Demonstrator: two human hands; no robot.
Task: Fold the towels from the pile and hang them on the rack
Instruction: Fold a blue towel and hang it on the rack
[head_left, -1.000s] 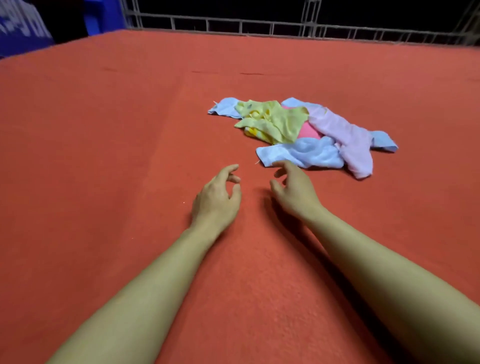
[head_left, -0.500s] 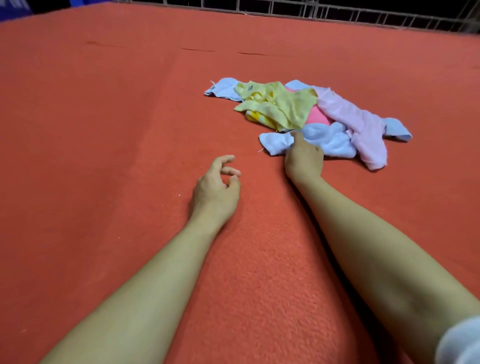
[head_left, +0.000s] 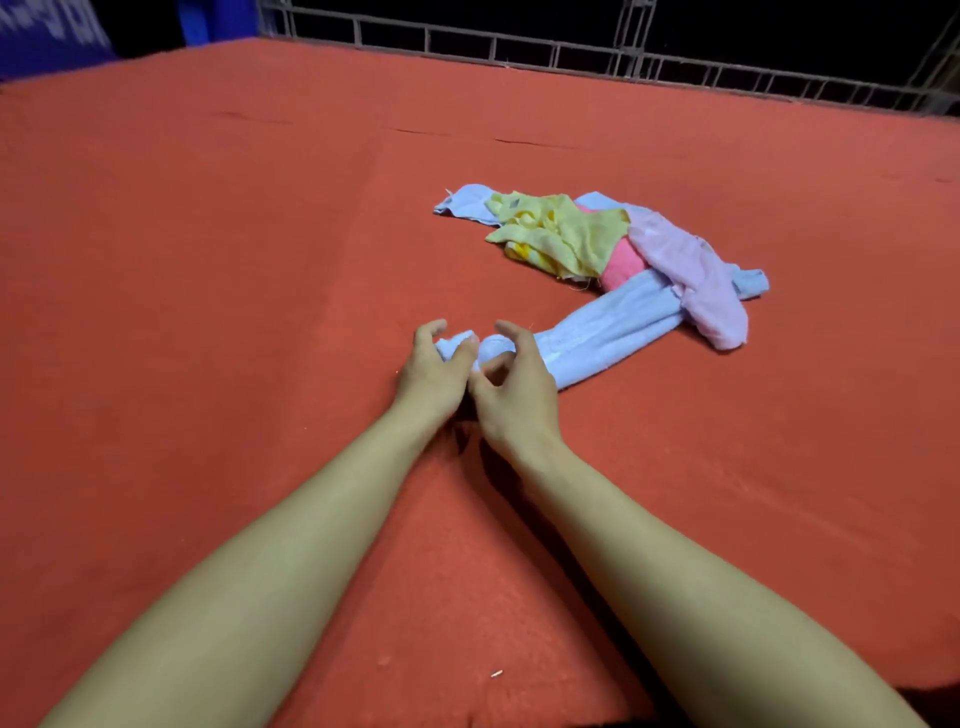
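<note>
Just short of the pile (head_left: 597, 244), both hands grip the blue towel's (head_left: 597, 332) near end, left hand (head_left: 434, 366) and right hand (head_left: 514, 387) fingers curled on it, long axis trailing away rightward under the pink towel (head_left: 691, 275).

The table cover (head_left: 208, 312) is matt red felt-like cloth, slightly fuzzy. The towels (head_left: 597, 244) at upper right are soft matt terry cloth, rumpled. The railing (head_left: 571, 57) along the top edge looks like dull grey metal.
</note>
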